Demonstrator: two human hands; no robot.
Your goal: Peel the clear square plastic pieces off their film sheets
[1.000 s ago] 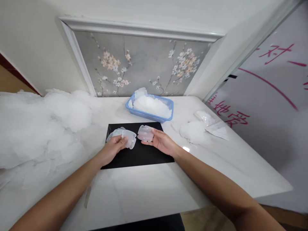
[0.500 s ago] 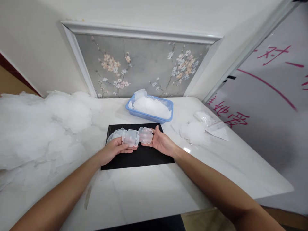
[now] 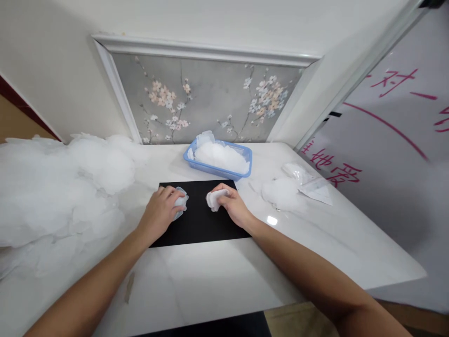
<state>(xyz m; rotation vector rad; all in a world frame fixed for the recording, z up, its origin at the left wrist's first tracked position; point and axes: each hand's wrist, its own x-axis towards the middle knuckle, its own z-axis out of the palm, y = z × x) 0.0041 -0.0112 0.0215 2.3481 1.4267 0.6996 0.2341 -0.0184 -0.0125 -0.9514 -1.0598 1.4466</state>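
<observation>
Over the left part of a black mat (image 3: 206, 228), my left hand (image 3: 160, 208) has its fingers curled around several clear, rounded plastic pieces (image 3: 180, 202). The palm side is hidden. My right hand (image 3: 235, 206) pinches a small stack of frosted plastic pieces (image 3: 214, 199) above the mat's right side, tilted nearly edge-on to me. A strip of bare black mat lies between the two hands.
A blue basket (image 3: 217, 171) heaped with whitish pieces stands behind the mat. A large pile of translucent pieces (image 3: 52, 187) covers the table's left. At right lie a smaller pile (image 3: 282, 193) and a clear bag (image 3: 315, 189). A brownish strip (image 3: 129, 288) lies in front.
My hands have moved apart. The left has turned palm-down onto the pieces at the mat's left; the pieces that were fanned between both hands are now stacked in my right hand.
</observation>
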